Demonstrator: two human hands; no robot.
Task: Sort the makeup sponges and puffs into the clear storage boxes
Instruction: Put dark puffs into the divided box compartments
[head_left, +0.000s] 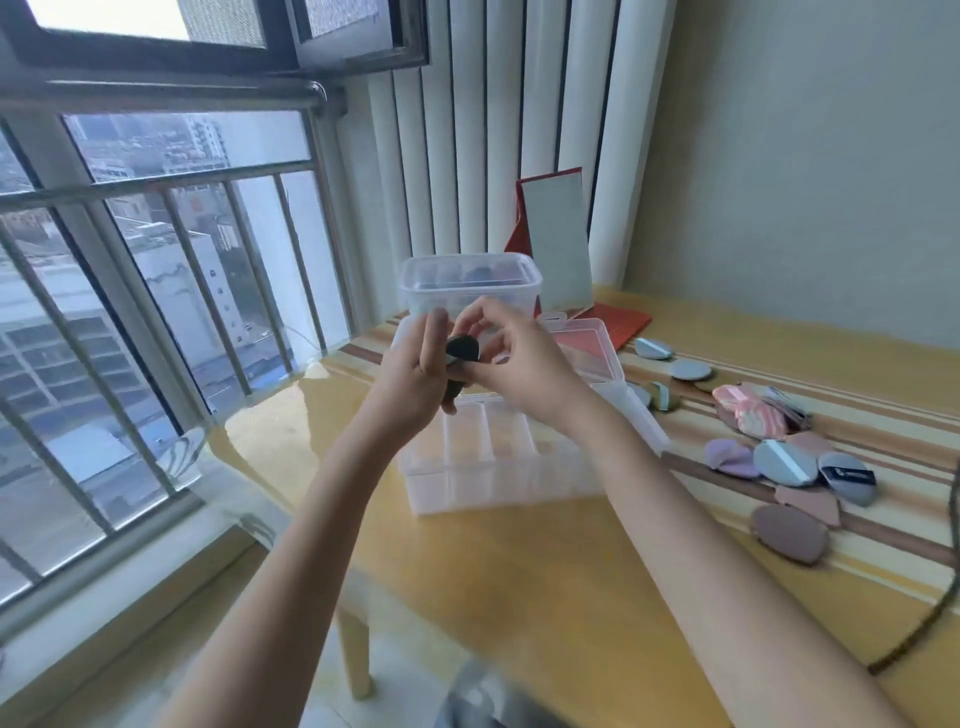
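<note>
Both hands meet above the divided clear box (498, 467). My left hand (415, 374) grips dark puffs, with one dark end showing below its fingers. My right hand (514, 358) pinches the top black puff (464, 348) between thumb and fingers. Behind them stands a taller clear tub (470, 283) with dark items inside. Loose puffs lie on the table to the right: a purple one (730, 457), grey ones (784, 462), a brown oval (789, 532) and a pink marbled pile (753, 413).
The divided box's lid (592, 345) stands open behind it. A red-framed mirror (558, 239) leans against the curtain at the back. The table's left edge borders a railed window. A dark cable (930, 623) curves at the far right.
</note>
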